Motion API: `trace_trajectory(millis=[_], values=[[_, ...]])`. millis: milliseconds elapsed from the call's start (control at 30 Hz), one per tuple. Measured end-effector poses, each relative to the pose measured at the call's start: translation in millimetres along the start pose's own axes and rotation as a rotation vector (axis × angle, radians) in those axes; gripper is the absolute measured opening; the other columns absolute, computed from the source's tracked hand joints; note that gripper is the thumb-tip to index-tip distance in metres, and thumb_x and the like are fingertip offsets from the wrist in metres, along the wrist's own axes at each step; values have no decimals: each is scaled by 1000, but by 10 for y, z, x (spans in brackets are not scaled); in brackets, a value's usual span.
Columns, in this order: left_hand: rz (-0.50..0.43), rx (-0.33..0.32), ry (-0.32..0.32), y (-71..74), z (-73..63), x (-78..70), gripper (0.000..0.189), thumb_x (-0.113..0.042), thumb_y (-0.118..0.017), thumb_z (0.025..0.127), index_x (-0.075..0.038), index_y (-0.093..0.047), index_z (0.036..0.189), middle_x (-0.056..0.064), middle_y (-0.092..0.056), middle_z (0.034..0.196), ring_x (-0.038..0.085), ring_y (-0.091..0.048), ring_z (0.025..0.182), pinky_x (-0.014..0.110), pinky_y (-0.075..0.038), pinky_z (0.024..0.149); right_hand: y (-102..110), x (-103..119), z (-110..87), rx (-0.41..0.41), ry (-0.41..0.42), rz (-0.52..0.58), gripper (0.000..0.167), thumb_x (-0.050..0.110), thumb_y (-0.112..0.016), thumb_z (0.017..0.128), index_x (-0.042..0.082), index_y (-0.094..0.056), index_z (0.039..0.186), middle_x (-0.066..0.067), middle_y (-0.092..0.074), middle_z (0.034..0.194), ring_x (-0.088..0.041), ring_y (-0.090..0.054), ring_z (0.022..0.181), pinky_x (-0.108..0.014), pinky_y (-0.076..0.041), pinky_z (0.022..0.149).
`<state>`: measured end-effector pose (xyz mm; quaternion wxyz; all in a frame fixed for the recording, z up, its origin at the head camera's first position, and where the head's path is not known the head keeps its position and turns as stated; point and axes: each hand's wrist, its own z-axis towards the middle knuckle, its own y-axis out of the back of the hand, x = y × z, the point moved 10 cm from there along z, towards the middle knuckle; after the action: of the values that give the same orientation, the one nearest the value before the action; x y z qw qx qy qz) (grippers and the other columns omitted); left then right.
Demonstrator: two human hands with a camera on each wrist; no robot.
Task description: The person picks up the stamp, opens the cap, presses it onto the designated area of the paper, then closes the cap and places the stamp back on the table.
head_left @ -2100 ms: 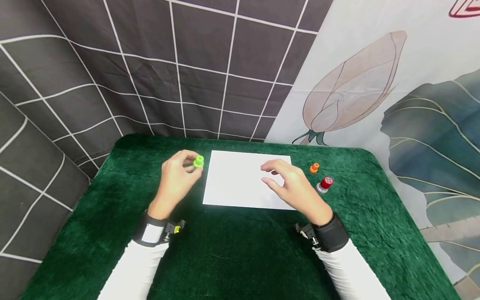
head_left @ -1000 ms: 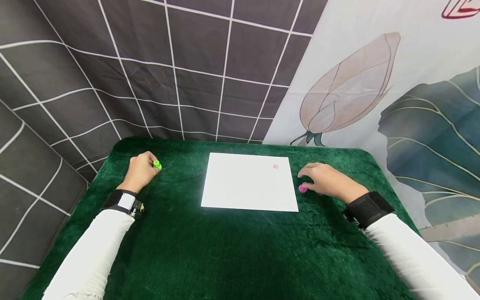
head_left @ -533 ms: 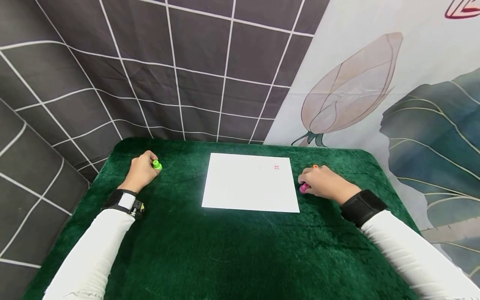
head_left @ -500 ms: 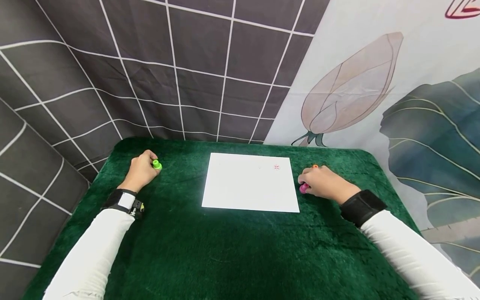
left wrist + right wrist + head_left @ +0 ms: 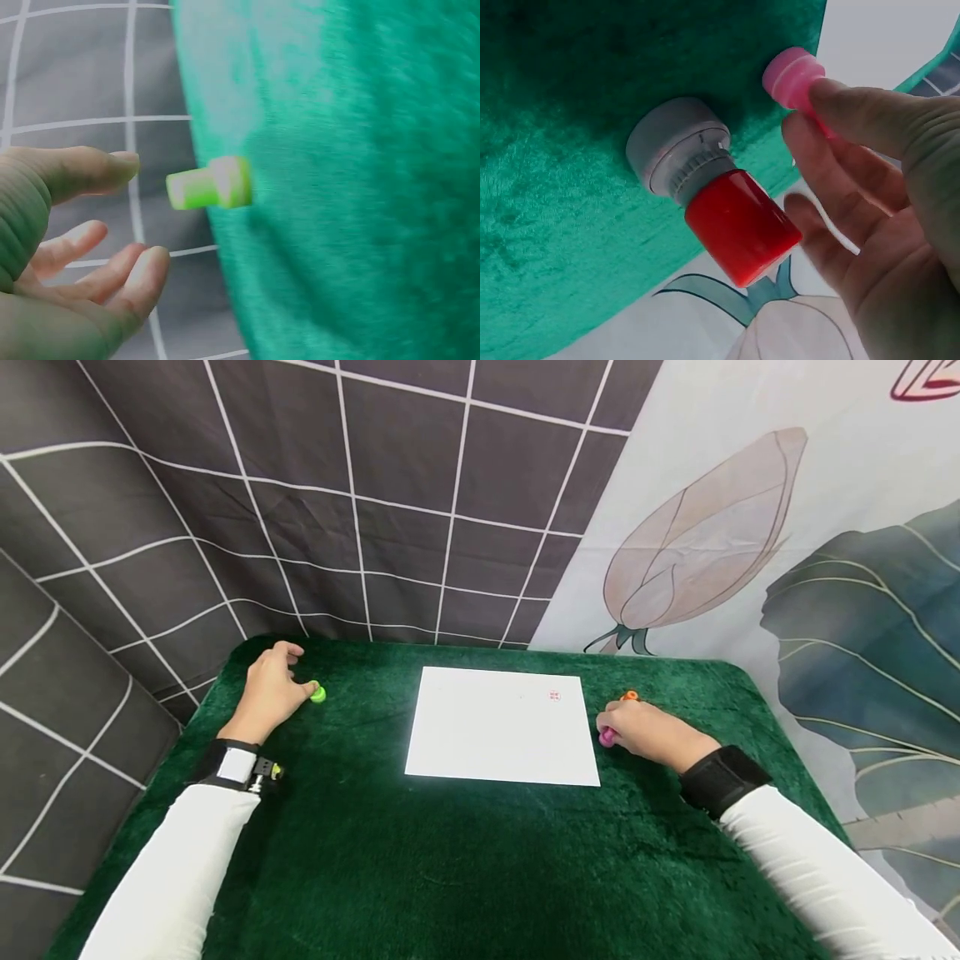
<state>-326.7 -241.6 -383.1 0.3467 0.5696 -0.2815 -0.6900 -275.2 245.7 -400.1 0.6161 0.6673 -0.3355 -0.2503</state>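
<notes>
On the left of the cloth, a small light-green stamp [image 5: 318, 693] stands upright, clear of the fingers in the left wrist view. Beside this green stamp [image 5: 210, 184], my left hand [image 5: 268, 687] is spread, with nothing between thumb and fingers. My right hand [image 5: 648, 729] pinches a pink stamp [image 5: 793, 77] between thumb and fingers, low by the paper's right edge. A larger red-and-white stamp [image 5: 739, 225] stands close by in the right wrist view; the hand hides it in the head view. Just beyond the right hand, an orange stamp [image 5: 630, 695] partly shows.
A white sheet of paper [image 5: 498, 735] lies mid-table, bearing a small red printed mark [image 5: 554, 696] near its upper right corner. Dark green plush cloth [image 5: 465, 860] covers the table. Behind it hang a grey grid-patterned curtain [image 5: 405, 535] and a white floral one [image 5: 697, 410].
My left hand carried the green stamp leftward off the paper's side and has let go of it, fingers opening. My right hand moved right, off the paper, uncovering the red mark.
</notes>
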Motion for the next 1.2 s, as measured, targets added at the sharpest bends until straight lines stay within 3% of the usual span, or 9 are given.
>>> trace_trajectory(millis=[167, 333, 567, 700, 933, 1200], values=[[-29, -59, -57, 143, -59, -228, 55, -5, -78, 87, 8, -50, 133, 33, -56, 124, 50, -58, 108, 63, -49, 94, 132, 0, -11, -58, -10, 73, 12, -1, -72, 93, 9, -70, 88, 0, -60, 86, -11, -52, 77, -27, -50, 65], [-76, -108, -150, 239, -145, -565, 50, -2, -78, 87, 7, -53, 130, 30, -57, 123, 47, -59, 107, 60, -53, 92, 436, 99, -45, -206, 6, 111, 12, -1, -76, 90, 6, -76, 100, -4, -70, 96, -12, -64, 84, -32, -60, 71], [-152, -176, -319, 310, -332, -1151, 47, 4, -80, 84, 6, -58, 125, 25, -59, 118, 40, -62, 104, 55, -59, 89, 882, 348, -110, -440, 53, 130, 21, 0, -81, 86, 8, -76, 104, -3, -72, 96, -10, -53, 72, -27, -51, 60], [-198, -183, -396, 278, -456, -1475, 50, 4, -83, 82, 4, -60, 126, 22, -61, 120, 35, -65, 105, 51, -61, 89, 1056, 498, -181, -547, 64, 185, 23, 0, -82, 85, 12, -76, 105, 0, -73, 100, -7, -56, 74, -24, -48, 59], [-332, -106, -444, 108, -677, -1972, 49, -1, -85, 82, -2, -64, 127, 13, -64, 123, 26, -67, 108, 40, -63, 90, 1275, 884, -258, -663, 140, 309, 31, -1, -82, 85, 17, -75, 108, 4, -75, 107, -5, -66, 87, -13, -50, 72], [-512, 97, -439, -240, -918, -2394, 49, -7, -85, 85, -10, -66, 130, 6, -66, 127, 18, -68, 113, 30, -62, 93, 1331, 1256, -308, -748, 197, 435, 35, -3, -81, 85, 15, -76, 115, 1, -75, 111, -8, -67, 92, -12, -53, 82]])
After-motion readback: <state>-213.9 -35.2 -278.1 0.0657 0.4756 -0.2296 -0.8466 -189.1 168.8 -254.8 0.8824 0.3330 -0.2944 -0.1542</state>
